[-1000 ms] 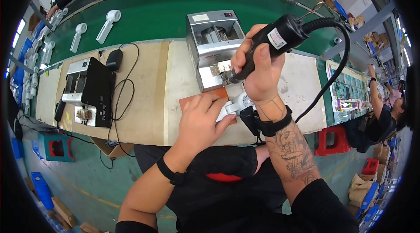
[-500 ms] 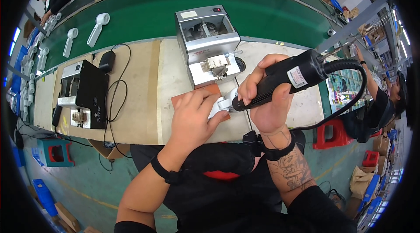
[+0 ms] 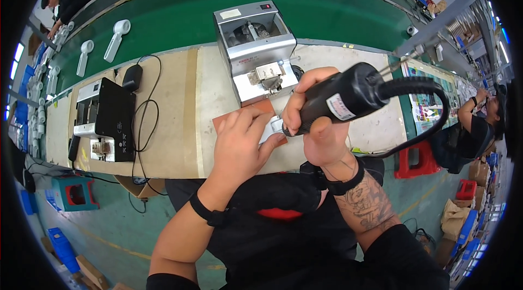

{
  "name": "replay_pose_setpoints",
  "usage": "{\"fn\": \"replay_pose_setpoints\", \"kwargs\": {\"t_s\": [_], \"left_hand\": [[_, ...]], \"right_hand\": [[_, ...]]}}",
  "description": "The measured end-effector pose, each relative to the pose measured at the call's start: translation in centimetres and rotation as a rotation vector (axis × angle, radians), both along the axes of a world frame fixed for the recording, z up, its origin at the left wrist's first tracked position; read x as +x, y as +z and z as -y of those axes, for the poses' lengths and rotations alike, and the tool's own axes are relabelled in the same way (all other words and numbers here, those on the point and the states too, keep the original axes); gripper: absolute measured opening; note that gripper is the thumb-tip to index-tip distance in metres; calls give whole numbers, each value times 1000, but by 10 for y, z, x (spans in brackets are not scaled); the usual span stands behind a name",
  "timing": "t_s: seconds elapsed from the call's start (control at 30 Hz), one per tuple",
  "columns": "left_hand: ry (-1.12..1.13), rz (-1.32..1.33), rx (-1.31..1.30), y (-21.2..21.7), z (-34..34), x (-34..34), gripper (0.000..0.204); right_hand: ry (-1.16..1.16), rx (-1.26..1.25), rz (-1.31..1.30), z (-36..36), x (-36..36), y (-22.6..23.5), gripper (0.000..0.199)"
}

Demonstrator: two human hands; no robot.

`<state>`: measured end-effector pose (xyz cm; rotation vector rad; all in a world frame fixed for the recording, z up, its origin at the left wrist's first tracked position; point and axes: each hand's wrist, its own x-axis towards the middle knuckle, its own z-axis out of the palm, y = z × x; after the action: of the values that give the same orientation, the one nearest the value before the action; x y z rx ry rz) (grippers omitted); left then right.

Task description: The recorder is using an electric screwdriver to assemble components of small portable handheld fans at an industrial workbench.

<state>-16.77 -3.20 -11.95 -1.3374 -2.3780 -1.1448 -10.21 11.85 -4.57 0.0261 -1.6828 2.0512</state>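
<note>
My left hand is closed on a white plastic part, pressing it over a reddish-brown mat on the bench. In my right hand is a black electric screwdriver, gripped along its barrel and slanting down to the left. Its tip end meets the white part beside my left fingers; the bit itself is hidden. A thick black cable curves from the tool's back end. Just beyond my hands stands a silver screw feeder with an open tray on top.
To the left sit a second, black-sided feeder, a black adapter and loose cable. White handled pieces lie on the green conveyor. A red stool stands at right. Co-workers are at far left and right.
My right hand and the screwdriver have shifted left, bringing the tool's front end closer to my left fingers. My left hand keeps its place on the white part.
</note>
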Motion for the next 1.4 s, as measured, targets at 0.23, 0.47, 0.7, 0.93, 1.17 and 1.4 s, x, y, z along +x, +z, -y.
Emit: {"fn": "replay_pose_setpoints", "kwargs": {"t_s": [0.23, 0.47, 0.7, 0.93, 1.17, 1.4], "left_hand": [[7, -40, 4, 2, -7, 1, 42], [-25, -17, -56, 7, -4, 6, 40], [-102, 4, -91, 21, 1, 12, 45], [-173, 118, -92, 32, 3, 17, 43], [-119, 458, -24, 82, 31, -3, 44], [-236, 1807, 1018, 92, 13, -190, 50]], "right_hand": [[66, -94, -12, -4, -15, -2, 77], [89, -42, -21, -14, -13, -1, 74], [70, -89, -88, -13, -4, -6, 63], [-113, -152, -228, -51, 43, 28, 54], [-287, 18, -208, -116, 150, 36, 67], [-526, 20, 1, -131, 213, -7, 75]]}}
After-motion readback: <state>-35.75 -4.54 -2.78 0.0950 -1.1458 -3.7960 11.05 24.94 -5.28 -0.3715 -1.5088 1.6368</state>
